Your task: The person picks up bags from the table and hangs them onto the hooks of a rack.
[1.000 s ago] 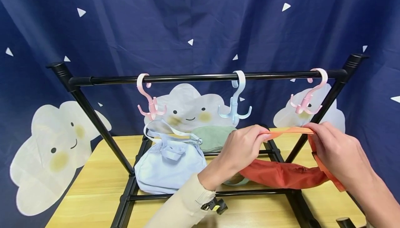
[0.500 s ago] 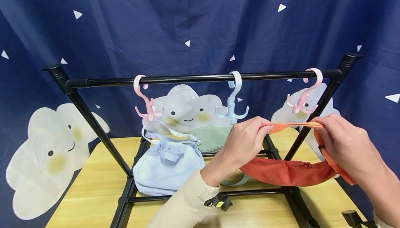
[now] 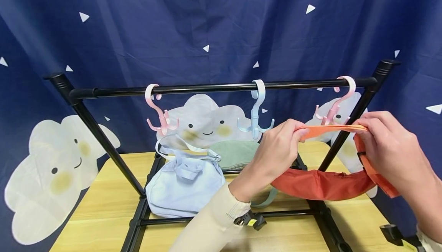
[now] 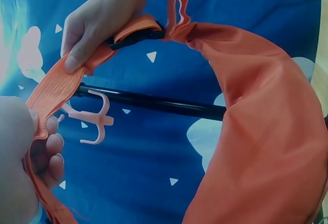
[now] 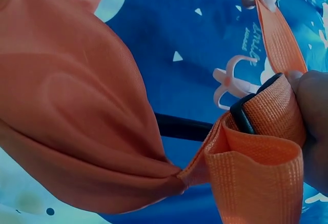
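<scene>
A red-orange waist bag [image 3: 324,185] hangs in the air from its orange strap [image 3: 326,129]. My left hand [image 3: 277,150] pinches one part of the strap, and my right hand [image 3: 391,144] grips it further right, so that stretch lies nearly level between them. Close behind the strap is a pink hook [image 3: 334,108] on the rack's bar, its lower prongs partly covered in the head view. Both wrist views show the hook through the loop of strap and bag. A black buckle [image 4: 137,38] sits on the strap beside my right hand.
The black rack's bar [image 3: 207,88] also carries another pink hook [image 3: 160,110] and a light blue hook [image 3: 255,110]. Below lie a light blue bag [image 3: 186,185] and a green bag [image 3: 233,154] on the wooden table [image 3: 100,202]. A blue curtain [image 3: 138,33] hangs behind.
Both hands have risen and shifted slightly right with the waist bag, bringing the strap up to the lower part of the right pink hook. The head view has shifted a little.
</scene>
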{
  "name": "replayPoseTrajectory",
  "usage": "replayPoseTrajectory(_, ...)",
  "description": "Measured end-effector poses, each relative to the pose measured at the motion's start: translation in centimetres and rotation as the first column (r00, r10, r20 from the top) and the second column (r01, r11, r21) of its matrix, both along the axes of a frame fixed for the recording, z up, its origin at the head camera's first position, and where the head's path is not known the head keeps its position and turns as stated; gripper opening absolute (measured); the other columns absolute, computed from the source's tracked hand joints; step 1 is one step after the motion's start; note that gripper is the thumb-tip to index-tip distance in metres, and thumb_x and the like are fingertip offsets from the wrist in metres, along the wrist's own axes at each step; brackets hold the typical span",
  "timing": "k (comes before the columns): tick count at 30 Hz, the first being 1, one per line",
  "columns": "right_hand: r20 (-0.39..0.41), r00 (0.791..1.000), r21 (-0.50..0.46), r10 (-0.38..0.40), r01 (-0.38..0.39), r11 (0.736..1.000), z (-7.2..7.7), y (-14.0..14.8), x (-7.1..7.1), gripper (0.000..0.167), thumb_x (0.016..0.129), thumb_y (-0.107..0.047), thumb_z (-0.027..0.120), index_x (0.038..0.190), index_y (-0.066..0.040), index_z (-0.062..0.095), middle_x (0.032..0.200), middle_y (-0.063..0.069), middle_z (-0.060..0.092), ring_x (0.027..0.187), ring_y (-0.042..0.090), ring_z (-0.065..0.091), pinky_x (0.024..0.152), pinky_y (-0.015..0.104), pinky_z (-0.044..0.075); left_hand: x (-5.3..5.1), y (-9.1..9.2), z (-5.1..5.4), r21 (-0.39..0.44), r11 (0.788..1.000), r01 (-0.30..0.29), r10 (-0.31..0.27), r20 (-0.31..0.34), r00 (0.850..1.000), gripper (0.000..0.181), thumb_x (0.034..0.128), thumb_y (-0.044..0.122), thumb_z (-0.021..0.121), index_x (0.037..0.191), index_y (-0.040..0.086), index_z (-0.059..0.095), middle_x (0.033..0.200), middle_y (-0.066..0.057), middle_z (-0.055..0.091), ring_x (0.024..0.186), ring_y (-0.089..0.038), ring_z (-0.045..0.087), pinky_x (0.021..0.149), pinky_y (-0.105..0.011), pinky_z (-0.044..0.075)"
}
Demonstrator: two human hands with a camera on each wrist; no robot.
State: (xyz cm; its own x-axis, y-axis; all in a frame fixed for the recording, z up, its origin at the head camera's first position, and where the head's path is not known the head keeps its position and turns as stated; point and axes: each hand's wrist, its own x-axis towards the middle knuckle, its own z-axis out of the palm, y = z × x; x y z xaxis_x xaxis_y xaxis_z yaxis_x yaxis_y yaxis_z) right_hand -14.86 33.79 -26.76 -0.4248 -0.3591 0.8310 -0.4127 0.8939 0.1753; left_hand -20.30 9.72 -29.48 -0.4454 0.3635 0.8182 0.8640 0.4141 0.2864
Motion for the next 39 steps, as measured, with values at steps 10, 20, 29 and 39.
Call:
replayPoseTrajectory(10,0.043,0.997,-0.063,-0.061,0.064,0.996,0.5,0.5,0.5,0.069,0.113,-0.05,0.026,0.097,0.005,0.062,0.086,0.018,0.06,0.073,0.02,0.044,0.094,-0.008,0.019,-0.5,1.2,1.3,-0.033,0.999,0.028,-0.027,0.009,1.0,0.016,0.1082,0.019,0.055,0.11,0.008,0.066,0.088,0.001,0.069,0.076,-0.007,0.066,0.071,-0.01,0.05)
replayPoseTrajectory(20,0.006,0.997,-0.132,-0.076,0.076,0.988,0.9,0.9,-0.6,0.066,0.113,-0.047,0.028,0.103,0.008,0.063,0.086,0.023,0.059,0.073,0.029,0.045,0.093,-0.007,0.021,-1.5,2.2,2.8,-0.077,0.997,-0.03,0.029,-0.022,0.999,0.018,0.1095,0.019,0.051,0.113,0.007,0.065,0.092,0.001,0.069,0.076,-0.01,0.066,0.067,-0.012,0.05)
replayPoseTrajectory(29,0.048,0.993,-0.087,-0.106,0.11,0.99,1.2,1.3,-1.2,0.045,0.112,-0.032,0.043,0.099,0.006,0.063,0.082,0.018,0.057,0.071,0.023,0.045,0.082,-0.007,0.02,-2.3,2.5,3.3,-0.098,0.993,-0.069,0.067,-0.021,0.998,0.018,0.1091,0.019,0.052,0.113,0.008,0.066,0.095,0.001,0.073,0.078,-0.011,0.069,0.068,-0.017,0.053)
replayPoseTrajectory(39,0.033,0.995,-0.05,-0.095,0.096,0.994,0.7,1.8,-2.2,0.005,0.092,0.007,0.067,0.096,0.006,0.063,0.076,0.015,0.055,0.067,0.021,0.045,0.064,0.005,0.033,-2.8,3.2,2.7,-0.106,0.989,-0.107,0.112,0.041,0.993,0.022,0.1094,0.022,0.052,0.112,0.009,0.069,0.093,0.001,0.073,0.08,-0.012,0.071,0.072,-0.02,0.056)
